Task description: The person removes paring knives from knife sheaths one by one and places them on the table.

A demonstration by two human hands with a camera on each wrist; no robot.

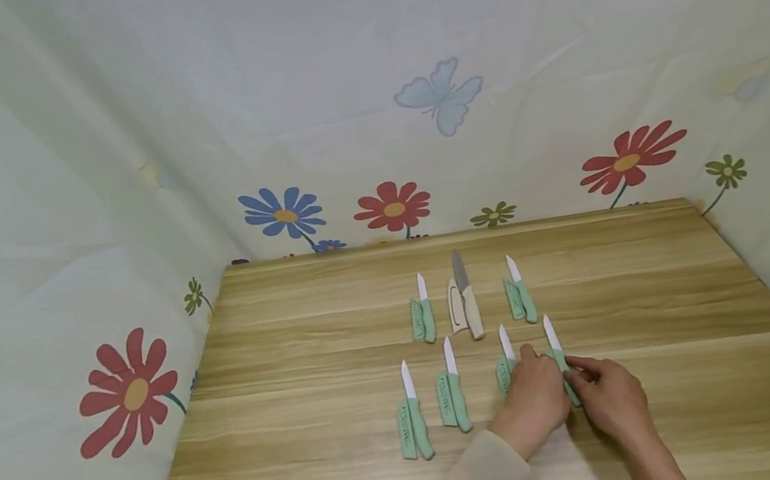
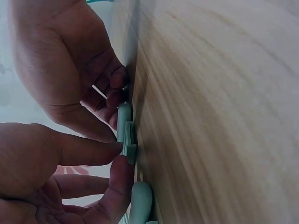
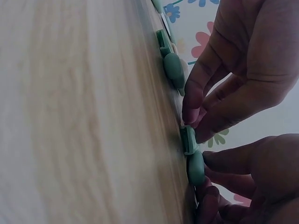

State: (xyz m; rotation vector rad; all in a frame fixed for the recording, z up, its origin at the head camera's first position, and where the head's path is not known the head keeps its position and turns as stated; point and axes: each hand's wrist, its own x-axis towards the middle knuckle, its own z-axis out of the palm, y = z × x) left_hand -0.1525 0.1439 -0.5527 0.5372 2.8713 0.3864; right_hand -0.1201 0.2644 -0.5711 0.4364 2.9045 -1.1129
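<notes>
My left hand pinches a green blade sheath between thumb and fingers, low over the table. Right beside it, my right hand grips the green handle of a paring knife, which lies flat with its pale blade pointing away. In the left wrist view the sheath and the knife handle sit side by side, seemingly touching. Partly hidden behind my left hand is another green paring knife with its sheath.
Two more green knives lie to the left, each beside its sheath. Farther back are two green knives and a larger beige-handled knife with a beige sheath. Flowered cloth surrounds the wooden table.
</notes>
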